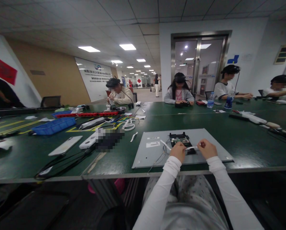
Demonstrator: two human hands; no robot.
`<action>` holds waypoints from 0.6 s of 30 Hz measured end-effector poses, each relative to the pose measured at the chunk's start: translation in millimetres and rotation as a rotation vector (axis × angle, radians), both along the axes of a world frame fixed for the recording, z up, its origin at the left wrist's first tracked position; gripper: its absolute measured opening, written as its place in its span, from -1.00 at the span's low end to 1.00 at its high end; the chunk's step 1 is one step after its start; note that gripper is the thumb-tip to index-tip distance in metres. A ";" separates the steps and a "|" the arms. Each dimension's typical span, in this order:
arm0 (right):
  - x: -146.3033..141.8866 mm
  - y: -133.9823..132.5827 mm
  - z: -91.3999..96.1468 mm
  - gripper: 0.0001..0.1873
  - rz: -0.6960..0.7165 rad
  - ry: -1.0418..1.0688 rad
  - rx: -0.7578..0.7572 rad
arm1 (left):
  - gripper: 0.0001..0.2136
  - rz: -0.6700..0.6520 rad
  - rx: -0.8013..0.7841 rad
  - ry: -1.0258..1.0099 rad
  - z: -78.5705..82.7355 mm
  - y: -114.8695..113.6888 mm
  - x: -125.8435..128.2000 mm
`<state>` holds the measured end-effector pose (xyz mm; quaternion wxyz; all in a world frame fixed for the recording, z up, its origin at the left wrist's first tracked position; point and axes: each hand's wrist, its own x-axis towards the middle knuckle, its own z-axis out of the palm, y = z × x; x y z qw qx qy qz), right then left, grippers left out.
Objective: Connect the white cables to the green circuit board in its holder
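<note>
A flat grey metal panel [145,156] lies on the table in front of me, with a small green circuit board [181,140] in a black frame near its middle. Over the board's near side, a thin white strip [191,148] stretches between my hands; whether it is ribbon cable or tape I cannot tell. My left hand [178,152] pinches it at the left, and my right hand [208,149] pinches its right end. Another white length [165,145] shows left of my left hand. A thin grey cable [159,157] runs over the panel's left part toward the table edge.
Left of the panel are a short white strip [133,137], a white phone [65,146], a white device [91,139], black cables [68,164] and a blue tray [54,126]. Bottles [210,101] stand at the far right. Several people sit around the green table [119,163].
</note>
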<state>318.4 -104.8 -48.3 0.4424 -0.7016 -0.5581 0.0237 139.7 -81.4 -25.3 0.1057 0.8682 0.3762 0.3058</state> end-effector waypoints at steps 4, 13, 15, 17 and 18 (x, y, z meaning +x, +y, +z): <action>-1.1 -0.7 0.7 -0.91 0.005 -0.033 -0.038 | -0.75 0.005 0.029 0.004 -2.7 1.9 0.7; -0.8 0.9 -0.9 -0.94 0.025 -0.071 -0.086 | -0.72 0.000 0.051 0.047 -4.7 0.8 0.0; -0.9 1.0 -0.9 -0.94 0.024 -0.076 -0.087 | -0.71 0.008 0.047 0.063 -3.8 0.3 -0.2; -1.1 0.9 -0.2 -0.94 0.022 -0.081 -0.100 | -0.71 0.014 0.044 0.087 -2.7 -0.5 -0.6; -1.2 0.7 0.2 -0.93 0.020 -0.082 -0.110 | -0.71 0.014 0.044 0.100 -2.0 -1.1 -0.8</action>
